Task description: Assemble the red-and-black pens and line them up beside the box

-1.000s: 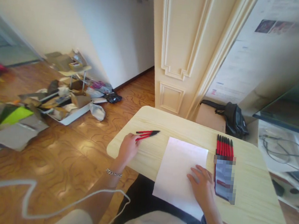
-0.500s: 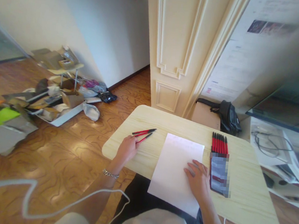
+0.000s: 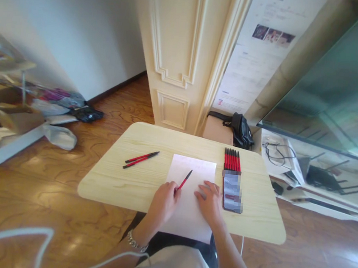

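A white sheet of paper (image 3: pixel 194 169) lies in the middle of a small light wooden table (image 3: pixel 113 178). My left hand (image 3: pixel 163 201) is closed on a red and black pen (image 3: pixel 185 179), its tip pointing away over the paper. Flat on the paper's right part rests my right hand (image 3: pixel 210 203), fingers spread. Two more red pens (image 3: pixel 140 159) lie on the table to the left. A pack of several red pens (image 3: pixel 231 178) sits just right of the paper, close to my right hand.
A cream panelled door (image 3: pixel 174 52) stands behind the table. A black bag (image 3: pixel 240 129) sits on a box behind it. Clutter and boxes (image 3: pixel 15 112) lie on the wooden floor at left. A low shelf with cables (image 3: pixel 294 163) is at right.
My left hand has picked one pen from the group at the left and carried it right, over the paper. The view has swung to the right. The right hand stays on the paper.
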Available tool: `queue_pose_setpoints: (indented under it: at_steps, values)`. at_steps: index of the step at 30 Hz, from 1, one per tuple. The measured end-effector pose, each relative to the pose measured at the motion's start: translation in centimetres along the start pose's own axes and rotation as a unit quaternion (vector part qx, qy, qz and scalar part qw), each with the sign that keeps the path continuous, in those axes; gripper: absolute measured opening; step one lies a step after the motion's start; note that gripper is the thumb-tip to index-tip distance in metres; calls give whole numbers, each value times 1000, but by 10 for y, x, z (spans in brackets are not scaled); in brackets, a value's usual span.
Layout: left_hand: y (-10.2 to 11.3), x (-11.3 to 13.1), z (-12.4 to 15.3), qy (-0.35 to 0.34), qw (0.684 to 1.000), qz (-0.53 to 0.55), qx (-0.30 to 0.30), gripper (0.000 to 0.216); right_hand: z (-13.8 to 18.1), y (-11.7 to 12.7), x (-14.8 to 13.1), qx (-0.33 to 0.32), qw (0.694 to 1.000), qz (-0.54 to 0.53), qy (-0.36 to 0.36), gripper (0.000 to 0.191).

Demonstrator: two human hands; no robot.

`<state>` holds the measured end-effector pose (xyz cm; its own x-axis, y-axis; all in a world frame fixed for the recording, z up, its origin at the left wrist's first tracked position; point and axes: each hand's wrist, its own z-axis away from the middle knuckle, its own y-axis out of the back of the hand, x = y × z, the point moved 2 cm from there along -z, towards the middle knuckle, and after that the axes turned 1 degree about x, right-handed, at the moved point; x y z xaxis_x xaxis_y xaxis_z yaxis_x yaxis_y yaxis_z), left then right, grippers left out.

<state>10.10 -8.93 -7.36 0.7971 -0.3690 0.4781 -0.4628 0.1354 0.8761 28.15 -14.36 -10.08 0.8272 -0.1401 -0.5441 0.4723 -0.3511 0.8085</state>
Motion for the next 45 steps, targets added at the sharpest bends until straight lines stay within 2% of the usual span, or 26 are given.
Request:
queue_pose_setpoints:
  at_steps: [5, 14, 19, 24, 26, 29, 33, 38, 45]
  values:
    - [-14, 5, 4, 9, 999, -32, -24, 23, 0, 2, -1, 2, 1000, -5, -2, 24]
    - [-14, 11, 3, 38, 998, -24, -54, 27, 2, 4, -3, 2, 1000, -4, 10, 24]
    - [-9, 7, 5, 27, 999, 24, -33, 30, 0, 7, -3, -5, 1000, -3, 19, 24]
    - [7, -6, 13, 4, 996, 92, -12, 30, -3, 20, -11, 24, 1000, -16, 12, 21]
    - [12, -12, 17, 8, 993, 120, -10, 31, -6, 22, -18, 5, 1000, -27, -1, 21]
    - [17, -21, 24, 24, 988, 151, -14, 34, -16, 16, -33, -72, 997, -15, -35, 24]
    - [19, -26, 30, 38, 983, 180, -24, 34, -40, -2, -48, -135, 983, 72, -98, 35]
    - [24, -28, 34, 39, 978, 202, -28, 34, -61, -19, -55, -152, 968, 153, -127, 52]
    - [32, -23, 26, 49, 972, 230, -21, 36, -68, -22, -52, -152, 971, 142, -117, 39]
